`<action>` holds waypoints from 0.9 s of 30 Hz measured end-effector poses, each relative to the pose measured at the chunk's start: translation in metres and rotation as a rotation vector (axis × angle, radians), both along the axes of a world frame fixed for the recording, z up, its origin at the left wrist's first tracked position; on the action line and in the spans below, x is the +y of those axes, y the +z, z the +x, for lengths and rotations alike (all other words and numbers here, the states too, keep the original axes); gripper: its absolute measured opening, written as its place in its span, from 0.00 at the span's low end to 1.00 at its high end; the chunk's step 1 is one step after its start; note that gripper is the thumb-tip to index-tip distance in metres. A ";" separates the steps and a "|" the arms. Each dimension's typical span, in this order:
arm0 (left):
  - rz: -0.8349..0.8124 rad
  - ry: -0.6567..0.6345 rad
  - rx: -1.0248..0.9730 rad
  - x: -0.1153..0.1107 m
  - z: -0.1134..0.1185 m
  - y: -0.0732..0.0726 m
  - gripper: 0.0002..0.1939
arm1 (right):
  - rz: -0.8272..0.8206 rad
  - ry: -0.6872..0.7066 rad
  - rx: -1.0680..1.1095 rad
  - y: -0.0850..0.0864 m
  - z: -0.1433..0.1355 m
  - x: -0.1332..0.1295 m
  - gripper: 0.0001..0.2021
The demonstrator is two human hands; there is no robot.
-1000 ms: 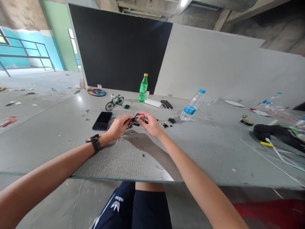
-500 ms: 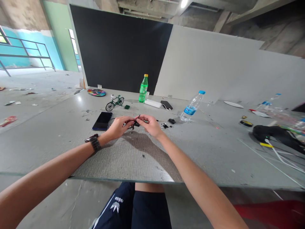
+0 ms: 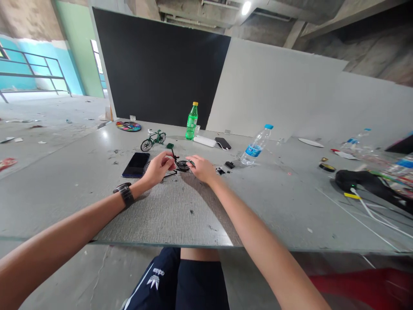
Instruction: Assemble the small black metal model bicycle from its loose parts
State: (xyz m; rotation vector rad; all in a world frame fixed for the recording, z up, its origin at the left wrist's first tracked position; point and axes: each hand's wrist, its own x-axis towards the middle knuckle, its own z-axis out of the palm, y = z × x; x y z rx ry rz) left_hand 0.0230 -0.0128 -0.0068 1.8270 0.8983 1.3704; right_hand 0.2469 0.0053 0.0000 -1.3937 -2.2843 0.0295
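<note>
My left hand [image 3: 160, 166] is closed, thumb and fingers pinched at a thin black part of a model bicycle [image 3: 174, 155] that sticks up past the fingertips. Right beside it a small black spoked wheel [image 3: 183, 165] lies low over the table between both hands. My right hand [image 3: 202, 168] is closed at the wheel's right side, its fingertips around a small slim dark thing too small to name. Under my left hand a thin black rod-like piece [image 3: 170, 174] shows, and part of another wheel is hidden behind the hand.
Behind stand a green model bicycle [image 3: 153, 140], a green bottle [image 3: 192, 121] and a power bank [image 3: 204, 141]. A phone [image 3: 138, 164] lies left of my hands. Small black parts [image 3: 220, 171] and a water bottle [image 3: 256, 146] are to the right; tape [image 3: 327, 167] and cables lie farther right.
My hands have moved slightly apart from their close pinch together. The small wheel and the upright black part now show between them. The view has shifted slightly.
</note>
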 end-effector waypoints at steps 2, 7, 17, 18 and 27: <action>-0.005 -0.013 0.008 -0.003 0.001 0.001 0.09 | -0.022 0.000 -0.065 -0.003 -0.003 0.001 0.20; -0.026 -0.033 -0.016 -0.005 0.003 0.002 0.10 | -0.090 0.050 -0.092 -0.005 -0.004 0.001 0.21; -0.084 0.129 -0.135 0.005 0.000 0.001 0.15 | -0.158 0.004 0.263 0.006 0.004 0.005 0.12; -0.085 0.151 -0.147 0.005 -0.001 0.002 0.14 | -0.168 0.018 0.330 0.009 0.004 0.001 0.09; -0.248 0.029 -0.414 0.001 0.002 0.005 0.11 | -0.151 0.194 0.712 0.025 -0.023 -0.036 0.10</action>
